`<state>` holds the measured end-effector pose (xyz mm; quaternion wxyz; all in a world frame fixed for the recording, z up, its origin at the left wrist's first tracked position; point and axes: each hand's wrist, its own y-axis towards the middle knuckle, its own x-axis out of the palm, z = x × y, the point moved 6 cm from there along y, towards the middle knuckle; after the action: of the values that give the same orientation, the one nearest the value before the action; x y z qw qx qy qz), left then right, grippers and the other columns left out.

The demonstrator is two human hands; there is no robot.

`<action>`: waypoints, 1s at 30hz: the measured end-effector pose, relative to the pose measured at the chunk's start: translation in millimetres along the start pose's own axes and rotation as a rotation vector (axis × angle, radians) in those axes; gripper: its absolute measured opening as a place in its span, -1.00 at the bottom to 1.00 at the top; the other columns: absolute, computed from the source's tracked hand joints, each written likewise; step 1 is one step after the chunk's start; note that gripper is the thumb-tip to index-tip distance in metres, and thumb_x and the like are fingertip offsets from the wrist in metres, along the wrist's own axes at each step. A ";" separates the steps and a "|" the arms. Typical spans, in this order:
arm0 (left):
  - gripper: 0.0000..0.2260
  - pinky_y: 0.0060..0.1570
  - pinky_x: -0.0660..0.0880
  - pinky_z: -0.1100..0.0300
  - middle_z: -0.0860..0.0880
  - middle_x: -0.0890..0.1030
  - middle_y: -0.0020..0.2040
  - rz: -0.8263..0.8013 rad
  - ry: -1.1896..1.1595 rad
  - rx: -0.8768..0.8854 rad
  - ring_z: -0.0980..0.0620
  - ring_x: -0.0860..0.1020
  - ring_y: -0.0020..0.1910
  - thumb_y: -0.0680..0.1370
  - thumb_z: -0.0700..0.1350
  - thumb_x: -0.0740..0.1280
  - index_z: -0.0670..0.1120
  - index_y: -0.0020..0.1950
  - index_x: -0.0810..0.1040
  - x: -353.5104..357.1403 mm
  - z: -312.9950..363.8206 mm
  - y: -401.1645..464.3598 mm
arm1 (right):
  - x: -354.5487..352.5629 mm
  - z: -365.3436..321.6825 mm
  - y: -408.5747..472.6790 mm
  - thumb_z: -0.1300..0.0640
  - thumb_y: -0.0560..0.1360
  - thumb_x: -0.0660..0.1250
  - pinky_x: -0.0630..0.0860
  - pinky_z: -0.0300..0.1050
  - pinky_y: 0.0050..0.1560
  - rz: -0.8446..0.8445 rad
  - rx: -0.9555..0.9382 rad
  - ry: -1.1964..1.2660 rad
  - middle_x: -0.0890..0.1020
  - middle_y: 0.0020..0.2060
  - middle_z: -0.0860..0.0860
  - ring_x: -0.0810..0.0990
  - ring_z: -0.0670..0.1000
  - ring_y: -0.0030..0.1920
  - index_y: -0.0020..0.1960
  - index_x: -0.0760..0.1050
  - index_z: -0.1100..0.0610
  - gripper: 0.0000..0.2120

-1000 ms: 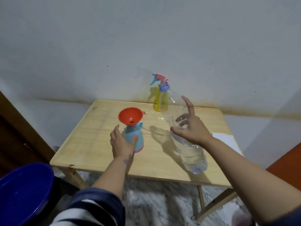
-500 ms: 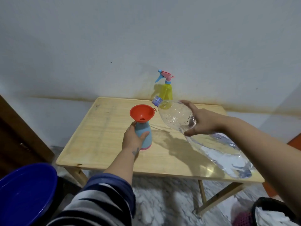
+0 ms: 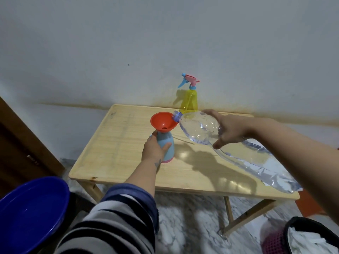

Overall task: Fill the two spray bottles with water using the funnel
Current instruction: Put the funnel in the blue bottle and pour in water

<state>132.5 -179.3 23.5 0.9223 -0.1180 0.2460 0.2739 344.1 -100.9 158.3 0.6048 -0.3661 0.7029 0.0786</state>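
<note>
A wooden table (image 3: 113, 158) against a pale wall (image 3: 165, 43). Blue basin (image 3: 27, 213) lower left, black bin (image 3: 293, 228) lower right, marble floor (image 3: 183, 226).

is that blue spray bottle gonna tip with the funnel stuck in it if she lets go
Possibly. The blue bottle is small, with a wide orange funnel on top, so it looks top-heavy. It seems light, likely near empty. The left hand grips it, and the clear bottle mouth sits at the funnel rim, so a nudge there could topple it.
</note>
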 end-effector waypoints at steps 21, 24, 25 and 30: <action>-0.52 0.22 0.47 -0.08 -0.08 0.51 0.26 -0.016 0.017 -0.033 -0.13 0.50 0.23 0.52 -0.04 0.39 -0.04 0.40 0.33 1.1 4.2 -1.5 | -11.2 -12.3 -5.1 0.03 0.28 0.54 0.55 0.08 0.07 -0.040 0.014 -0.107 0.52 -0.26 -0.03 0.64 0.19 -0.05 0.50 -0.13 -0.19 0.06; -0.52 0.20 0.48 -0.05 -0.08 0.52 0.25 -0.012 0.023 -0.026 -0.12 0.50 0.22 0.53 -0.04 0.39 -0.03 0.40 0.33 1.3 4.2 -2.0 | -13.8 -11.4 -6.3 0.03 0.28 0.54 0.55 0.06 0.04 -0.039 0.026 -0.121 0.51 -0.28 -0.04 0.64 0.18 -0.07 0.50 -0.12 -0.19 0.05; -0.52 0.19 0.48 -0.05 -0.07 0.52 0.25 -0.010 0.025 -0.025 -0.12 0.50 0.22 0.52 -0.04 0.39 -0.03 0.40 0.33 1.3 3.9 -2.2 | -14.6 -11.2 -6.5 0.03 0.28 0.54 0.56 0.05 0.03 -0.038 0.026 -0.121 0.52 -0.27 -0.03 0.64 0.18 -0.07 0.50 -0.12 -0.19 0.05; -0.51 0.20 0.47 -0.04 -0.08 0.51 0.27 -0.010 0.041 -0.017 -0.12 0.50 0.23 0.52 -0.03 0.39 -0.04 0.41 0.32 0.1 4.4 -1.2 | -17.2 -11.0 -6.8 0.03 0.29 0.54 0.56 0.06 0.04 -0.033 0.024 -0.124 0.56 -0.24 0.02 0.64 0.19 -0.07 0.50 -0.13 -0.18 0.05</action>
<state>135.0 -178.6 27.3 0.9173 -0.1328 0.2618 0.2690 339.5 -104.7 179.0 0.6528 -0.3645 0.6589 0.0826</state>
